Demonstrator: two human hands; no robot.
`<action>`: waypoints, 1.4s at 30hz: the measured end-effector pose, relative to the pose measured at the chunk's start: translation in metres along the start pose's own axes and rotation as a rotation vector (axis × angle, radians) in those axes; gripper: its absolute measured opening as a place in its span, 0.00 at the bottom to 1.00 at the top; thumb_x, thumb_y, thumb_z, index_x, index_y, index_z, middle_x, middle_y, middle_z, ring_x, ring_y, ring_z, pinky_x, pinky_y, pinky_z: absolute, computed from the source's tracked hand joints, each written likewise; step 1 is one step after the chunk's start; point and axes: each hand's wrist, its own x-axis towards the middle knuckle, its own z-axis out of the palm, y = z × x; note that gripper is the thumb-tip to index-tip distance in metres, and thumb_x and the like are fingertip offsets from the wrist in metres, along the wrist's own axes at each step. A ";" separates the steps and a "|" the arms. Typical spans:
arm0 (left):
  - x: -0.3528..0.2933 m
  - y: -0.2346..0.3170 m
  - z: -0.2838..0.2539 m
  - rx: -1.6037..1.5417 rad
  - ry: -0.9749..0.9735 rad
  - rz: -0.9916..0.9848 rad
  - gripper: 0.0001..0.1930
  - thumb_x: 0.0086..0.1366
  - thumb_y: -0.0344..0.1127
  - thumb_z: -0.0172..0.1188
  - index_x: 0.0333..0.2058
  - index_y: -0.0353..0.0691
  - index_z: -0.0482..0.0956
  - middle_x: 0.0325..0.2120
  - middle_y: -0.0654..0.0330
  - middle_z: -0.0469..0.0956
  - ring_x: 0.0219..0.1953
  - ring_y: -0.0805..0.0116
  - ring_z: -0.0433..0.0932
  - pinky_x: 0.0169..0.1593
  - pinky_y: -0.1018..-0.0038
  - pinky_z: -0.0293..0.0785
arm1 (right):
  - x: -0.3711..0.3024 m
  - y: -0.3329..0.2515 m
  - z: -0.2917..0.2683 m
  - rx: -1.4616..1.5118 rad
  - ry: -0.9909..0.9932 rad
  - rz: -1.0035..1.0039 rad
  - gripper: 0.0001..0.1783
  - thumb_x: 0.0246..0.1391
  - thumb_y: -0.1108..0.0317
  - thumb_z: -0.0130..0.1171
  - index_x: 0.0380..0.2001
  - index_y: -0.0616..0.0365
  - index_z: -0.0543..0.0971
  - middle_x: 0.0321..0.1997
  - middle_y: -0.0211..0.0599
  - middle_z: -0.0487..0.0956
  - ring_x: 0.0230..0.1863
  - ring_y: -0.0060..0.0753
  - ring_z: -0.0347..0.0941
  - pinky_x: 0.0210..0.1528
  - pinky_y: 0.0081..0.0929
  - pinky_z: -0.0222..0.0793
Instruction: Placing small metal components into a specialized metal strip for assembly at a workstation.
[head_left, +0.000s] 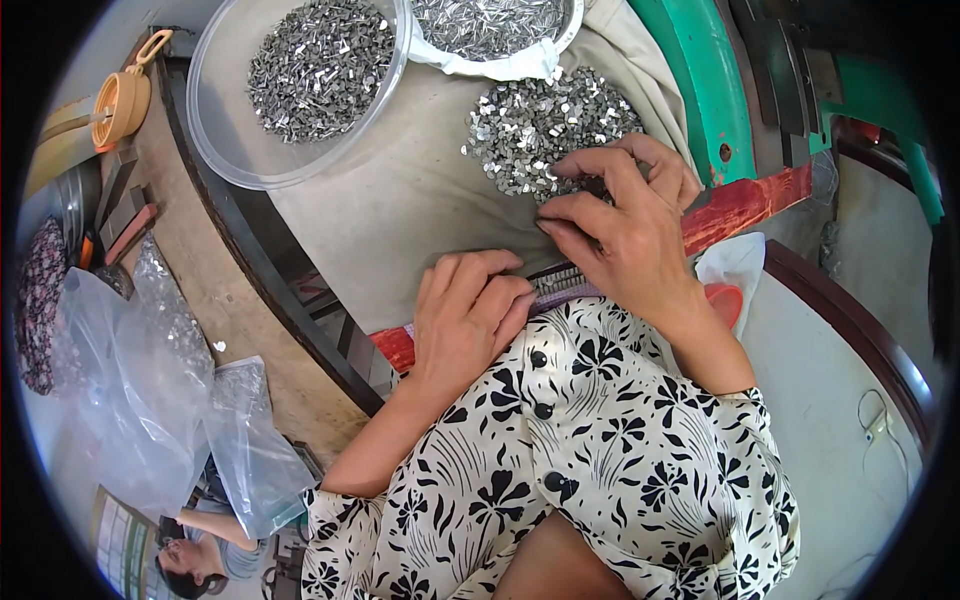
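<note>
A narrow metal strip lined with small metal pieces lies near the front edge of the cloth, close to my body. Curled over its left end are the fingers of my left hand, which hide that part of it. My right hand hovers at the near side of a loose pile of small silvery metal pieces, thumb and forefinger pinched together. Whatever sits between those fingertips is too small to make out. The other fingers of that hand bend over the pile's right part and cover some of it.
Behind on the left stands a clear round tub of metal pieces, beside a white bowl of thin ones. A green machine frame borders the right. Plastic bags and an orange cup are leftward; another person is at lower left.
</note>
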 end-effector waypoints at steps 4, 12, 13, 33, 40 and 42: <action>-0.001 -0.001 -0.001 -0.003 -0.005 0.027 0.11 0.52 0.34 0.70 0.34 0.43 0.79 0.42 0.63 0.77 0.43 0.60 0.74 0.42 0.65 0.68 | -0.005 0.002 0.002 -0.008 0.011 -0.004 0.09 0.36 0.66 0.73 0.26 0.45 0.84 0.46 0.20 0.78 0.53 0.39 0.66 0.55 0.39 0.49; -0.003 -0.001 -0.003 -0.027 -0.037 -0.004 0.15 0.52 0.35 0.70 0.38 0.40 0.78 0.45 0.59 0.75 0.44 0.56 0.73 0.47 0.63 0.68 | -0.045 0.002 -0.001 0.084 0.089 -0.064 0.10 0.34 0.62 0.72 0.24 0.42 0.82 0.46 0.17 0.79 0.52 0.40 0.65 0.54 0.37 0.52; -0.003 0.000 -0.003 -0.027 -0.036 -0.003 0.15 0.52 0.35 0.70 0.38 0.40 0.78 0.45 0.59 0.75 0.44 0.56 0.73 0.47 0.63 0.68 | -0.050 0.000 -0.004 0.043 0.040 -0.082 0.11 0.35 0.62 0.74 0.27 0.43 0.85 0.44 0.25 0.80 0.53 0.42 0.62 0.57 0.37 0.55; -0.004 0.004 -0.010 0.030 -0.041 0.023 0.13 0.52 0.33 0.70 0.37 0.42 0.80 0.42 0.63 0.76 0.42 0.60 0.74 0.44 0.65 0.68 | -0.009 0.009 -0.006 -0.072 -0.028 -0.088 0.09 0.37 0.65 0.72 0.27 0.43 0.84 0.47 0.16 0.78 0.55 0.37 0.65 0.54 0.38 0.50; 0.006 0.005 -0.003 0.040 -0.034 0.111 0.14 0.49 0.32 0.73 0.35 0.44 0.81 0.39 0.64 0.78 0.39 0.61 0.75 0.41 0.68 0.66 | 0.002 0.000 -0.013 0.009 -0.098 0.018 0.09 0.36 0.70 0.71 0.25 0.50 0.81 0.50 0.23 0.77 0.58 0.45 0.63 0.57 0.45 0.50; 0.000 0.005 -0.006 0.014 -0.059 0.078 0.13 0.52 0.34 0.69 0.37 0.43 0.81 0.42 0.62 0.76 0.43 0.60 0.74 0.44 0.65 0.66 | -0.001 0.001 -0.014 0.013 -0.096 0.043 0.09 0.36 0.69 0.71 0.24 0.50 0.81 0.50 0.23 0.77 0.58 0.45 0.63 0.56 0.45 0.50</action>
